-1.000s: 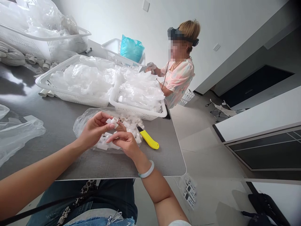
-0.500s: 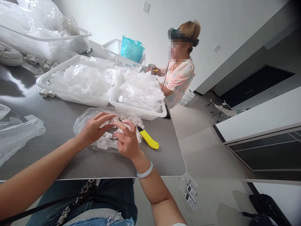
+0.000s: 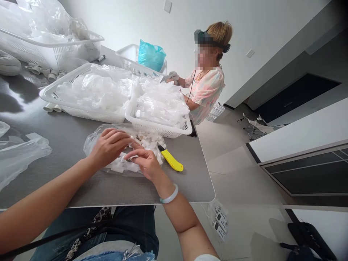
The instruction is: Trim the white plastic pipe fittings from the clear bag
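My left hand (image 3: 112, 145) is closed with bent fingers over a clear plastic bag (image 3: 94, 137) spread on the table. My right hand (image 3: 146, 162), with a pale bangle on its wrist, meets it from the right, its thumb and fingers pinched. Whatever lies between the fingertips is too small and covered to make out. Under and around both hands are several small white plastic pieces (image 3: 153, 141) on the bag. Just right of them rests a utility knife (image 3: 173, 161) with a yellow handle and black tip.
White baskets (image 3: 92, 116) heaped with clear plastic bags stand behind my hands. A blue bag (image 3: 151, 56) sits in another basket. White pipe fittings (image 3: 51, 75) and a loose plastic bag (image 3: 24, 154) lie leftward. A person (image 3: 208, 78) works beyond the table's right edge (image 3: 208, 174).
My right hand has shifted slightly left and its fingers have drawn in. My left fingers are more bent together. The yellow item by the other person's hand no longer shows.
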### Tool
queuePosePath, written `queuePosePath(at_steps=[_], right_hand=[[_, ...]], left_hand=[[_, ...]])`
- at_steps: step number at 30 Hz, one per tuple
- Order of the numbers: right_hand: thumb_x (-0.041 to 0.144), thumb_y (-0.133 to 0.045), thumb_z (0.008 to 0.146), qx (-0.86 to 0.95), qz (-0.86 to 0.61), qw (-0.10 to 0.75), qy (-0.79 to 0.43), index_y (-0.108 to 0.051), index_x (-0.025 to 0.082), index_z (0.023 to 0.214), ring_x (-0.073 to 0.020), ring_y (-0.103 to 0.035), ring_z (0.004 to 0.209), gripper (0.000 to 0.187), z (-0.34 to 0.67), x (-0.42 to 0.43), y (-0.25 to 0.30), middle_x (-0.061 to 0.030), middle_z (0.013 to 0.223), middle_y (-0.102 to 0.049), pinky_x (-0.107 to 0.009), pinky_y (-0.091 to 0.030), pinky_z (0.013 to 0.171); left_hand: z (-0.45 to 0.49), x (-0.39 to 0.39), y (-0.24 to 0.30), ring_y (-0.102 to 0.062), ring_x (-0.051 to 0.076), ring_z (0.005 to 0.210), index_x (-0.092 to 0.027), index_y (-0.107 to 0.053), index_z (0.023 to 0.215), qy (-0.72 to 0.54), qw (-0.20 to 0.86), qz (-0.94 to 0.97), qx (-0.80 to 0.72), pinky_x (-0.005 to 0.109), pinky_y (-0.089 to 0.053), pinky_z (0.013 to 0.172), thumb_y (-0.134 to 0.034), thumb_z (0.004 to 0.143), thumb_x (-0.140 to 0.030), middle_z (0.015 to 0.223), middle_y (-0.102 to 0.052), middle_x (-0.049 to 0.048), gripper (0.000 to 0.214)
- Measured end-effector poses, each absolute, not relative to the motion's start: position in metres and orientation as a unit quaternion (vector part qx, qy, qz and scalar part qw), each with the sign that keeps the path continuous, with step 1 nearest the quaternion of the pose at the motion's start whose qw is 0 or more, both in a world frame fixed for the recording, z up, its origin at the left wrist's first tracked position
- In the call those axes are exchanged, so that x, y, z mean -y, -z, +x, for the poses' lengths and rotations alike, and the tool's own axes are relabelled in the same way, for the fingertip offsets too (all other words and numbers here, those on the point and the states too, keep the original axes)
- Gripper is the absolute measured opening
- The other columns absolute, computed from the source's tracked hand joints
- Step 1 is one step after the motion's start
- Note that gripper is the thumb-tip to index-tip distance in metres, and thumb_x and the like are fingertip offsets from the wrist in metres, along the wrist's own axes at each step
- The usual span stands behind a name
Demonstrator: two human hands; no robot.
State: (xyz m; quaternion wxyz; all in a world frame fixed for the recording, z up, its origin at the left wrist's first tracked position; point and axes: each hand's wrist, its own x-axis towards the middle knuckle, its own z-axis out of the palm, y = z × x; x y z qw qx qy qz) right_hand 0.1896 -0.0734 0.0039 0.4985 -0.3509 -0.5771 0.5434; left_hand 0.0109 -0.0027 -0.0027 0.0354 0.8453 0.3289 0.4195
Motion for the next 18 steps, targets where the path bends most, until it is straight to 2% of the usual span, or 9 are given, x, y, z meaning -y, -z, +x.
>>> queuePosePath(at_steps=[1,3,5,6,9,11,14,18], right_hand=[[0.022,-0.059,0.075,0.544,-0.356,0.519,-0.555,-0.078,0.029,0.076,-0.0230,-0.044,0.143,0.020,0.190,0.074,-0.005,0.0017,0.127,-0.071,-0.041,-0.037,0.118],[0.025,-0.057,0.079,0.518,-0.396,0.558,-0.513,-0.076,0.029,0.079,-0.0232,-0.057,0.130,0.020,0.191,0.075,-0.006,-0.0014,0.100,-0.079,-0.042,-0.045,0.110],[0.025,-0.051,0.085,0.556,-0.445,0.575,-0.402,-0.074,0.028,0.082,-0.0226,-0.066,0.109,0.023,0.192,0.076,-0.004,-0.0014,0.077,-0.076,-0.040,-0.051,0.101],[0.023,-0.049,0.086,0.597,-0.457,0.570,-0.332,-0.072,0.027,0.082,-0.0224,-0.067,0.103,0.024,0.193,0.076,-0.002,-0.0017,0.076,-0.075,-0.040,-0.052,0.099],[0.013,-0.047,0.083,0.743,-0.436,0.495,-0.116,-0.070,0.025,0.078,-0.0234,-0.060,0.115,0.027,0.193,0.075,0.007,-0.0038,0.107,-0.075,-0.039,-0.048,0.106],[0.009,-0.050,0.081,0.801,-0.418,0.428,-0.022,-0.072,0.024,0.082,-0.0251,-0.052,0.126,0.026,0.192,0.073,0.014,-0.0032,0.125,-0.069,-0.039,-0.043,0.112],[0.008,-0.053,0.083,0.830,-0.419,0.366,0.041,-0.073,0.023,0.090,-0.0264,-0.045,0.132,0.026,0.190,0.073,0.019,-0.0038,0.137,-0.062,-0.039,-0.040,0.116],[0.010,-0.051,0.086,0.829,-0.422,0.359,0.073,-0.073,0.024,0.093,-0.0256,-0.043,0.132,0.027,0.190,0.074,0.019,-0.0025,0.138,-0.061,-0.040,-0.042,0.115]], left_hand=[[0.009,0.001,0.002,-0.069,0.023,0.088,-0.030,-0.071,0.088,-0.427,0.028,0.836,-0.345,0.038,-0.050,0.087,-0.053,0.093,-0.029,0.088,-0.075,0.0042,0.019],[0.006,-0.001,0.000,-0.069,0.024,0.090,-0.028,-0.070,0.087,-0.448,0.047,0.805,-0.387,0.039,-0.051,0.087,-0.054,0.093,-0.030,0.092,-0.074,0.0057,0.017],[0.007,0.001,-0.002,-0.069,0.025,0.092,-0.028,-0.069,0.088,-0.483,0.147,0.756,-0.417,0.037,-0.054,0.084,-0.062,0.088,-0.034,0.095,-0.073,0.0052,0.010],[0.009,0.004,-0.004,-0.069,0.024,0.092,-0.028,-0.068,0.089,-0.498,0.234,0.721,-0.423,0.035,-0.055,0.081,-0.067,0.084,-0.036,0.095,-0.073,0.0043,0.009],[0.017,0.010,-0.011,-0.071,0.022,0.083,-0.024,-0.067,0.090,-0.501,0.539,0.548,-0.398,0.031,-0.059,0.073,-0.083,0.071,-0.037,0.087,-0.072,0.0015,0.027],[0.021,0.013,-0.013,-0.071,0.020,0.077,-0.019,-0.069,0.087,-0.469,0.676,0.433,-0.368,0.030,-0.061,0.071,-0.090,0.063,-0.033,0.082,-0.072,0.0015,0.035],[0.023,0.011,-0.010,-0.069,0.017,0.067,-0.016,-0.070,0.077,-0.433,0.762,0.334,-0.347,0.029,-0.063,0.070,-0.094,0.059,-0.027,0.072,-0.071,0.0021,0.032],[0.020,0.006,-0.003,-0.071,0.019,0.067,-0.018,-0.067,0.067,-0.416,0.793,0.274,-0.351,0.030,-0.064,0.070,-0.090,0.066,-0.023,0.069,-0.072,0.0037,0.023]])
